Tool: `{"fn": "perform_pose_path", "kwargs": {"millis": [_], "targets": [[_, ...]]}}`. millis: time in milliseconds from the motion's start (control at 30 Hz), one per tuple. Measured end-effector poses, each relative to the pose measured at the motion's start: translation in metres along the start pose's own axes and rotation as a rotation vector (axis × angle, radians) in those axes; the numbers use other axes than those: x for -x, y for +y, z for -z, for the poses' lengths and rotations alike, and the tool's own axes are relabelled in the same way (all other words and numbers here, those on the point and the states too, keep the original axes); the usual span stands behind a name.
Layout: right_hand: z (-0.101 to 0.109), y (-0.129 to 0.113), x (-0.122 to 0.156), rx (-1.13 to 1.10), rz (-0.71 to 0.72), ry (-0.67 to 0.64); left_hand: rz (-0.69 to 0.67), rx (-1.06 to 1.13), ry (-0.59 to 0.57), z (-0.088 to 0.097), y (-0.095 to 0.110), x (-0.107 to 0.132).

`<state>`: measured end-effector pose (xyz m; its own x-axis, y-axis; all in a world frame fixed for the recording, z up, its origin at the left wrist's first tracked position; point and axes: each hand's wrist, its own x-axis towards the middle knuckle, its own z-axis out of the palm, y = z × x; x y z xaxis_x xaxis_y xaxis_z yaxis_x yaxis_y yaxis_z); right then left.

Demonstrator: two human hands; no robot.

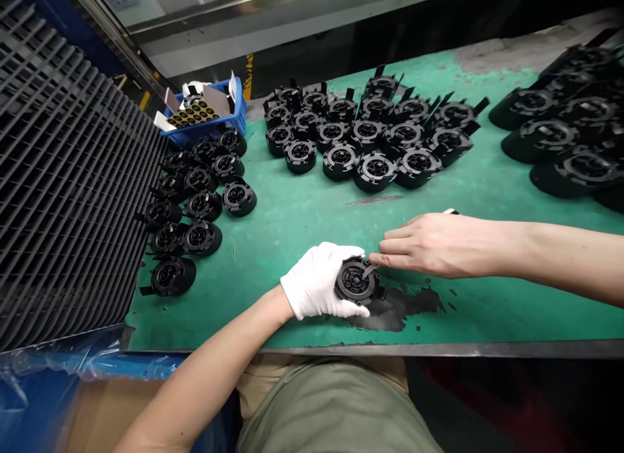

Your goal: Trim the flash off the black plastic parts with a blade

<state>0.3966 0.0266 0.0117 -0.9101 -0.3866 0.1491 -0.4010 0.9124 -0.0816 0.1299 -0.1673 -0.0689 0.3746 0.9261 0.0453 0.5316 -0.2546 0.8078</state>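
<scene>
My left hand, in a white fabric glove, grips a round black plastic part at the table's near edge and holds it tilted. My right hand is bare and reaches in from the right, its fingertips at the part's rim. A thin tool seems to lie in those fingers: a white end shows above the knuckles and a grey tip touches the part. Rows of similar black parts stand on the green mat farther off.
A green work mat with worn dark patches covers the table. A black slatted rack fills the left side. A blue crate holds a sheet of small round pieces. More black parts crowd the right, and blue plastic hangs below the edge.
</scene>
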Motion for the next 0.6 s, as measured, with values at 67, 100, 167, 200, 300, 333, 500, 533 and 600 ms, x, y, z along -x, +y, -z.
{"fn": "perform_pose_path", "kwargs": {"millis": [67,100,167,200,300,333,500,533,600], "targets": [[0.002,0.004,-0.001,-0.014,0.016,-0.013,-0.013,0.030,-0.003,0.001,0.001,-0.001],[0.003,0.006,-0.002,-0.021,0.026,-0.023,-0.017,0.041,-0.004,0.001,0.001,-0.001],[0.004,0.011,-0.002,-0.027,0.049,-0.043,-0.017,0.040,-0.002,0.002,0.003,-0.001],[0.005,0.013,-0.002,-0.032,0.056,-0.053,-0.012,0.029,0.004,0.001,0.003,-0.001],[0.004,0.019,-0.001,-0.056,0.060,-0.103,-0.001,0.001,-0.002,0.000,0.003,-0.002],[0.004,0.020,-0.001,-0.061,0.061,-0.115,0.001,0.001,-0.008,0.000,0.003,-0.002],[0.001,0.021,-0.001,-0.075,0.116,-0.095,0.013,-0.019,0.002,-0.004,-0.002,0.001],[0.001,0.021,0.000,-0.082,0.116,-0.088,0.010,-0.023,0.003,-0.004,-0.002,0.001],[0.000,0.020,0.006,-0.091,0.095,-0.076,-0.007,-0.023,0.006,-0.004,-0.002,0.003]]}}
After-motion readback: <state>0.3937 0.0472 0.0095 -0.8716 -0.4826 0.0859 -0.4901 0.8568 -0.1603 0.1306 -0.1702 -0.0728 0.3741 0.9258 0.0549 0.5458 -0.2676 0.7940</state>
